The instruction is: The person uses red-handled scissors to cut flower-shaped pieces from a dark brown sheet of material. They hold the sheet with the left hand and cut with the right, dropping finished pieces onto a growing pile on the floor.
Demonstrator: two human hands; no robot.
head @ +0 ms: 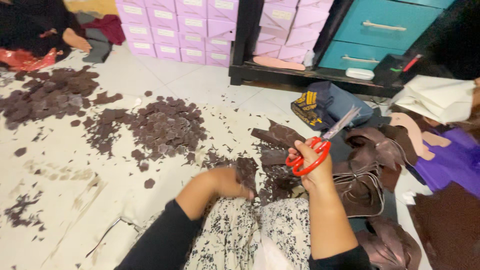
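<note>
Scissors (320, 145) with red loop handles sit in the right hand (312, 162), fingers threaded through, blades up. Below-left, the left hand (227, 182) closes on thin brown sheet (247, 170), likely light and floppy, best pinched at its edge. Cut brown pieces (167, 127) litter the floor beyond.

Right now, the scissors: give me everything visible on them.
The scissors have red loop handles that look like plastic and pale metal blades. The right hand grips them with fingers through the loops, held up off the floor. The blades point up and to the right, slightly parted, with nothing visibly between them. They sit above brown cut material, and only the hand touches them.
</note>
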